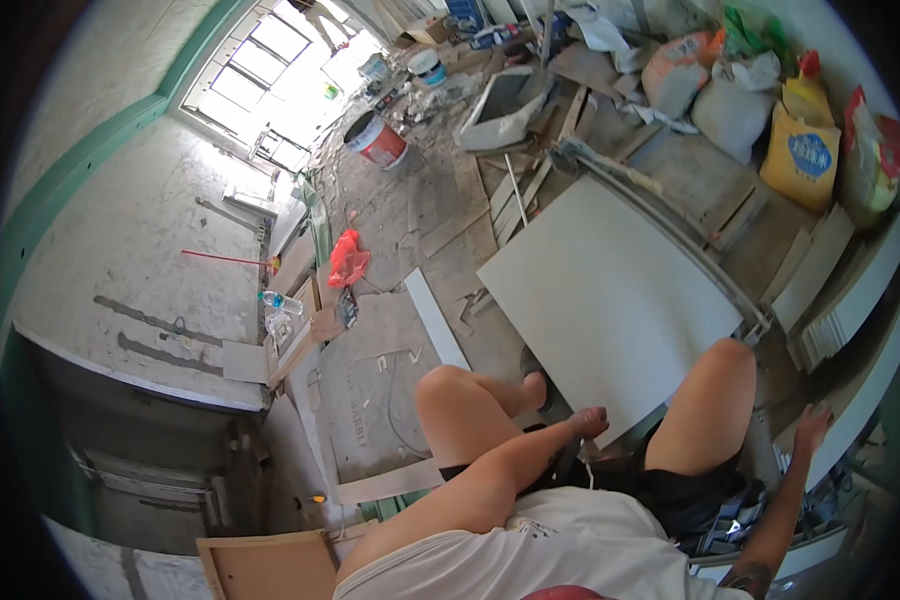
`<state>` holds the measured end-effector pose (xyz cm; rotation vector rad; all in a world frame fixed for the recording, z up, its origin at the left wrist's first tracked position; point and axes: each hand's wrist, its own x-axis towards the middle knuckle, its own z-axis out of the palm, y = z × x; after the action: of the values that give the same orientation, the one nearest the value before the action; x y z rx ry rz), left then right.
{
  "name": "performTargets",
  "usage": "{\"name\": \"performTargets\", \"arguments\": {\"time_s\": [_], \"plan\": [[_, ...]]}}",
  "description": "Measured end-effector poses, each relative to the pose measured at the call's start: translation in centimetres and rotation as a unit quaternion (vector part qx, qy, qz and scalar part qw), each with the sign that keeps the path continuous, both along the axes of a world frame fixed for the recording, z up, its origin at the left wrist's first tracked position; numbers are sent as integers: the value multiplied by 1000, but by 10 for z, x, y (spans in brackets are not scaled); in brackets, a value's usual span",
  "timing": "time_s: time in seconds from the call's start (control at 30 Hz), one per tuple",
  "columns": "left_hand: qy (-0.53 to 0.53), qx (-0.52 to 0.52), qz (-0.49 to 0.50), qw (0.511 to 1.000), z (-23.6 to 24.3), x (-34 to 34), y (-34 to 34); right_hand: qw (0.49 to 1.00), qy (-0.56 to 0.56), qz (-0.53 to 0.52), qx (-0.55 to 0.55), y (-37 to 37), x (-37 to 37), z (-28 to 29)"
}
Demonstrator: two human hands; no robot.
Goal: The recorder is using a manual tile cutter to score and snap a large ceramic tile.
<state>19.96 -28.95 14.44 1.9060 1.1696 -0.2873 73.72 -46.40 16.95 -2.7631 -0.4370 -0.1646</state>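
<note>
Left hand is curled at the near corner of the big pale panel, between the knees; can't tell if it grips the edge or just rests. Right hand, out past the right knee, is at the upper edge of the leaning pale slabs, fingers bent; grasp or mere touch, can't tell. Panel lies flat in front of the legs, metal rail along its right edge. Looks like tile: probably heavy, stiff, smooth-faced and slippery, brittle at corners; best held by two opposite edges, palms under, not by one corner. Narrow pale strip on the floor, off the panel's left edge. Beyond: red bag toward the floor's left edge, bucket farther up, grey tub past the panel's far corner.
</note>
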Motion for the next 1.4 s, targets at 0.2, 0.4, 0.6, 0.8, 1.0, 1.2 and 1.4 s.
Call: {"name": "performTargets", "arguments": {"time_s": [0.2, 0.4, 0.6, 0.8, 1.0, 1.2, 1.4], "plan": [[-59, 14, -56, 997, 24, 18, 23, 911, 53, 367, 180, 128, -38, 152], [-159, 53, -113, 979, 131, 30, 76, 811, 132, 539, 184, 204, -168, 307], [-161, 21, -96, 982, 191, -9, 114, 666, 122, 735, 46, 237, -267, 312], [-117, 24, -76, 990, 176, -15, 121, 662, 177, 726, -64, 255, -254, 246], [-115, 28, -175, 977, 167, 4, 107, 701, 313, 640, -31, 267, -239, 247], [-68, 23, -221, 973, 161, 12, 110, 711, 321, 618, -100, 278, -233, 249], [-94, 53, -235, 966, 155, 12, 106, 689, 339, 622, -150, 279, -229, 242]]}}
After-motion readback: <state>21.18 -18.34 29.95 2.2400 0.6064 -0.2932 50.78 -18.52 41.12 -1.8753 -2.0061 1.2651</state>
